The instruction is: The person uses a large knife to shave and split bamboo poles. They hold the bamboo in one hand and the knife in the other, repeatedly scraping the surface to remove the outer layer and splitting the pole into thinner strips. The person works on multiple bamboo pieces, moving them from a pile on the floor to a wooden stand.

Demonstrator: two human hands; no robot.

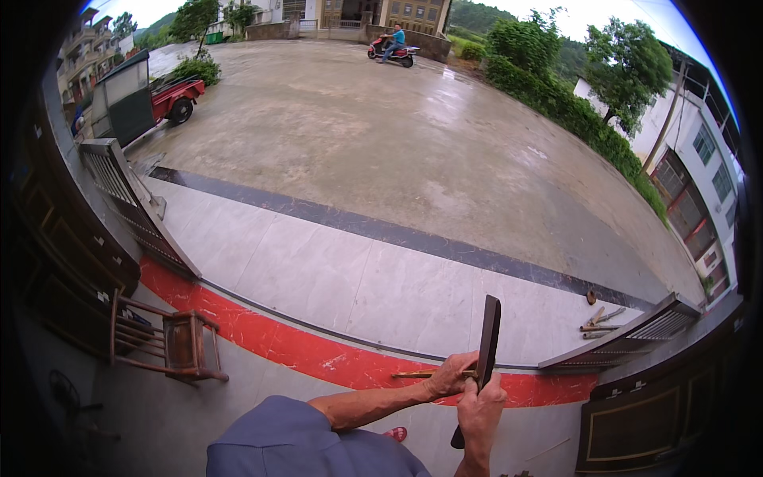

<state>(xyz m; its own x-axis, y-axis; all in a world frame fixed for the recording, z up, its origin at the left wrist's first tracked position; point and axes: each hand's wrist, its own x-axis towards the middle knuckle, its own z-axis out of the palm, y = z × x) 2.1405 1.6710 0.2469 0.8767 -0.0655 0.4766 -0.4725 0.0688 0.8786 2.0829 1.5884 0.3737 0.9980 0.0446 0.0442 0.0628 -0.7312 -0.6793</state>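
Observation:
In front of my body, both hands are close together over the red tile band. My left hand (454,375) grips a thin yellowish-brown stick (411,375), which looks like bamboo or wood and points out to the left. Its other end meets a long, flat, dark bar-like tool (489,334). My right hand (481,408) is closed around the middle of this tool, thumb near the stick. The tool stands nearly upright in the view, its lower end (458,438) showing below the hands. Whether it has a cutting edge, I cannot tell.
A wooden chair (182,343) stands at left. Low slatted gates (140,206) (626,334) flank the doorway. Short bamboo-like pieces (599,325) and a brown ring-shaped piece (591,297) lie by the right gate. Outside, a person (394,43) sits on a red scooter (408,59).

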